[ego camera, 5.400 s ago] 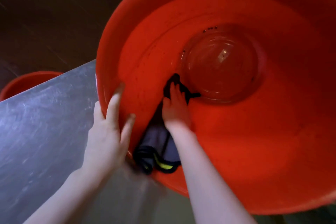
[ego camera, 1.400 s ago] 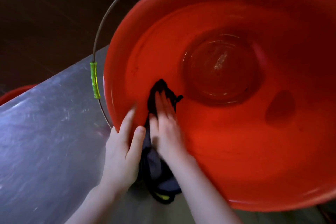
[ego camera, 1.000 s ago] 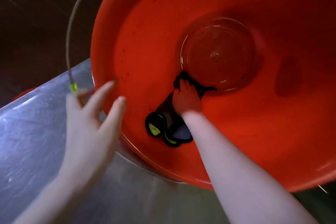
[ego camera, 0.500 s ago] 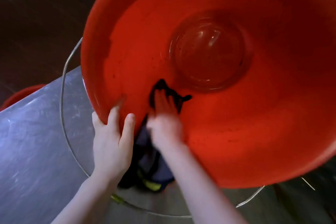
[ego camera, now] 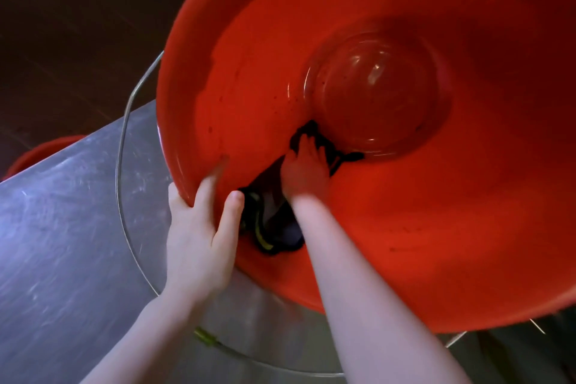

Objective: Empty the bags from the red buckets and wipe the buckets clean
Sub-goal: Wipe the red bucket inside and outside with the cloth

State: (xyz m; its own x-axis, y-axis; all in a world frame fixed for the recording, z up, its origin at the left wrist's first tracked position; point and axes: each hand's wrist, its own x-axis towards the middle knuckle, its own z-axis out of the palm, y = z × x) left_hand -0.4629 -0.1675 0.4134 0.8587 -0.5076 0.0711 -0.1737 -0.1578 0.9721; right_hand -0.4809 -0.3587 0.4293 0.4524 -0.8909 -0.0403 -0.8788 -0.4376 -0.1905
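In the head view, the right hand (ego camera: 307,171) is now reaching deeper than a moment ago. It is pushing the dark cloth (ego camera: 271,221) down the wall of the red bucket (ego camera: 436,243), right to the edge of its round bottom (ego camera: 374,97). Its fingers are lying flat and close together on the cloth. The left hand (ego camera: 199,237) is gripping the rim again, with its fingers curling over it. It is holding the bucket tipped on the metal table (ego camera: 62,227). So the wiping is going on, but small dark specks are still sitting on the wall. No bag is showing inside. The right hand is blurry and is hiding part of the cloth. One side of the bucket is running out of the picture. A second red bucket (ego camera: 37,153) is mostly hiding behind the table.
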